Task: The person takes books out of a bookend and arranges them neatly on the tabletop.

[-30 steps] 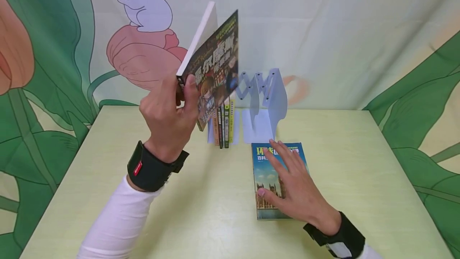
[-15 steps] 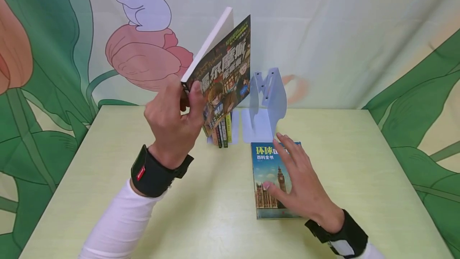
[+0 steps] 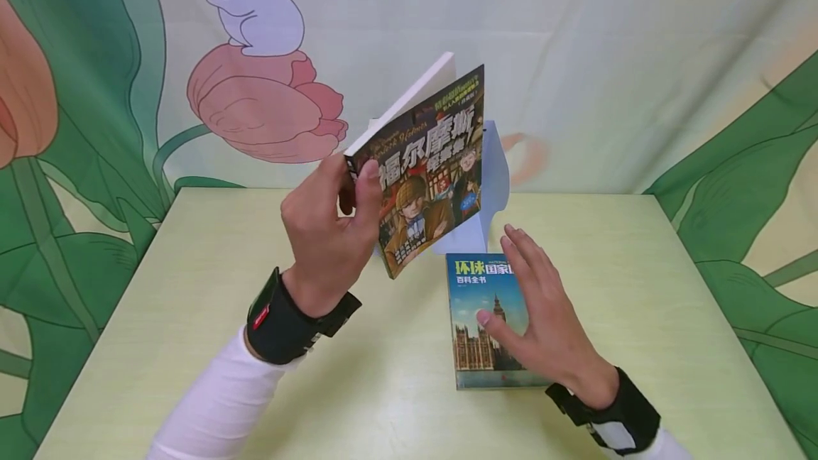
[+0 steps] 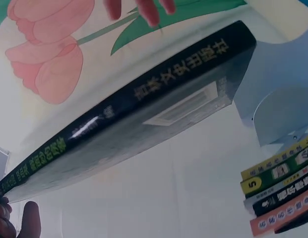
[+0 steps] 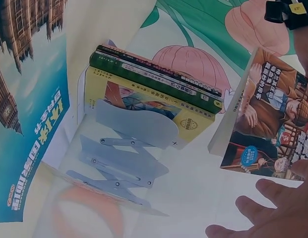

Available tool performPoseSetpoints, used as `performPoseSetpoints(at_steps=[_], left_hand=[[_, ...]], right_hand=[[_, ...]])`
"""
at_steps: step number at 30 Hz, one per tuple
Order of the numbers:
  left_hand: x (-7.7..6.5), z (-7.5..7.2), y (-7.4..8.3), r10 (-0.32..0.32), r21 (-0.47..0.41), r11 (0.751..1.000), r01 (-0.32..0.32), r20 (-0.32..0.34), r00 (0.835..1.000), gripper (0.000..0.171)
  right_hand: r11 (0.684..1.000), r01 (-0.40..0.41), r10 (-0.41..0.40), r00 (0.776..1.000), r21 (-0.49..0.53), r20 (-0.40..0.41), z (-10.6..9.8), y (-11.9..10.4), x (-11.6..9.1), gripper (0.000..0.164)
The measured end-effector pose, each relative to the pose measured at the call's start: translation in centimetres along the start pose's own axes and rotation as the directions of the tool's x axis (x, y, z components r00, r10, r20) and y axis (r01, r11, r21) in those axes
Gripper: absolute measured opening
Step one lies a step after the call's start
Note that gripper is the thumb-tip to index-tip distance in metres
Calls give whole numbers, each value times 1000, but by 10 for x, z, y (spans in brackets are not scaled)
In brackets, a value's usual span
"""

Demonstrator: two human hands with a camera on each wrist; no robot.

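Observation:
My left hand [image 3: 329,236] grips a dark paperback book [image 3: 441,176] by one edge, thumb on the illustrated front cover. The book is tilted in the air, its cover sagging away from the white pages. Its black spine [image 4: 144,96] crosses the left wrist view. My right hand [image 3: 543,311] hovers with fingers spread over a blue-covered book [image 3: 469,357] lying on the table. Behind the held book stands a pale blue expanding bookend rack [image 3: 495,169], mostly hidden in the head view. The right wrist view shows its folding struts [image 5: 126,163] and several upright books [image 5: 149,94] in it.
A pale yellow table [image 3: 192,318] lies under everything. Its back edge meets a curtain [image 3: 607,91] printed with flowers, leaves and a white cartoon animal. The blue-covered book is just in front of the rack's right end.
My left hand has moved right and lower with the dark book, which covers the upright books in the head view. My right hand has shifted slightly right and up.

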State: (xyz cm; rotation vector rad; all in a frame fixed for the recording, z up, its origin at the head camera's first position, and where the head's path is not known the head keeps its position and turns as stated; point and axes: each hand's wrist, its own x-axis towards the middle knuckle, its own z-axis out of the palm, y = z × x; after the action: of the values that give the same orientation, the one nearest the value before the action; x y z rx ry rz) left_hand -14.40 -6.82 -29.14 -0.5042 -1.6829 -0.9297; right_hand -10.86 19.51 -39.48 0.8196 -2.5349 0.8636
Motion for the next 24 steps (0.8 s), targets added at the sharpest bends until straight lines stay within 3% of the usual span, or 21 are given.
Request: performPoseSetpoints(at_steps=[12,19,24], left_hand=[[-8,6,7,9,-63,998,-3,89,996,44],[-14,8,10,-22,-78,996,34,150,988,46],[-20,10,14,-54,-107,991,74,181,982,47]], right_hand=[[999,-24,24,1000,21,-17,-5,3,0,90],[999,19,-17,998,29,-60,-9,6,3,84],[999,-9,13,997,52,-79,-10,6,4,83]])
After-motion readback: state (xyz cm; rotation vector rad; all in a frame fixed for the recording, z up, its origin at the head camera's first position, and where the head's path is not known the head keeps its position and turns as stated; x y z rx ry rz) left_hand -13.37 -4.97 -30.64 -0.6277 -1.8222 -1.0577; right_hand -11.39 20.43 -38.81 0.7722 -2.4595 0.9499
